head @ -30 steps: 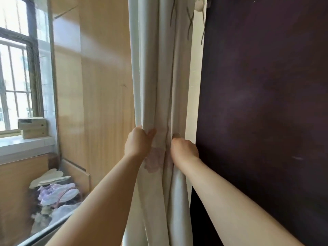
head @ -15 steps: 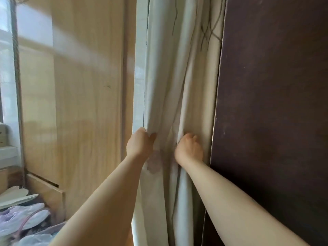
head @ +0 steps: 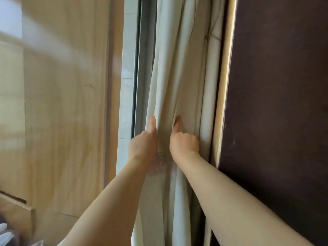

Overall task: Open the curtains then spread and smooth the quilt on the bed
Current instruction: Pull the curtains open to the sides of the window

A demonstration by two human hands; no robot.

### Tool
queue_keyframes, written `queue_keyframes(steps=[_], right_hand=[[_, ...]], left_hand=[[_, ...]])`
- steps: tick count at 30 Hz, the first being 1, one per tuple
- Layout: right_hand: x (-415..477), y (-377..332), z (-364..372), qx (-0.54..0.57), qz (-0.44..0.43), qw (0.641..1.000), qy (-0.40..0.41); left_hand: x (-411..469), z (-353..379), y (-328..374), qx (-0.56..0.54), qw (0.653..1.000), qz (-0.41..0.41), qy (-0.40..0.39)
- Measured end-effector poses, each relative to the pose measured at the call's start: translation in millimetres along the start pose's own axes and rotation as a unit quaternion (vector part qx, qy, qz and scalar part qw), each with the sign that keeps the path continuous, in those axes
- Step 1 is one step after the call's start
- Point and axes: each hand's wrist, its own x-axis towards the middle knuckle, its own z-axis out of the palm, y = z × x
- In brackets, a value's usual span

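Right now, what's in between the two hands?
A bunched fold of the cream curtain fills the gap between the left hand and the right hand, both gripping it; the head view shows it.

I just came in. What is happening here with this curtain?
A person holds the gathered curtain with both hands. The left hand grips one fold and the right hand grips the next, both thumbs pointing up. The curtain is bunched into a narrow bundle between a grey frame and a dark panel. No bed or quilt is in view.
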Motion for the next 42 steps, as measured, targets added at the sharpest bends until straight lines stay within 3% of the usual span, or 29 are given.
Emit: queue_keyframes(steps=[10, 13, 19, 30, 37, 42], right_hand=[[92, 14, 61, -0.012, 0.136, 0.985, -0.104], [105, 24, 77, -0.07, 0.142, 0.982, -0.101], [104, 20, 81, -0.005, 0.139, 0.986, -0.092], [58, 0, 41, 0.019, 0.126, 0.983, -0.131], [17, -8, -2, 0.146, 0.158, 0.967, -0.138], [-13, -13, -39, 0.188, 0.147, 0.96, -0.146]], left_hand=[[72, 73, 6, -0.006, 0.999, -0.012, -0.032], [89, 91, 10, -0.025, 0.999, -0.006, -0.046], [98, 97, 15, -0.115, 0.991, -0.013, -0.07], [50, 55, 7, -0.066, 0.993, -0.007, -0.094], [10, 24, -6, 0.03, 0.997, -0.009, -0.077], [-31, -6, -11, 0.084, 0.989, -0.013, -0.122]])
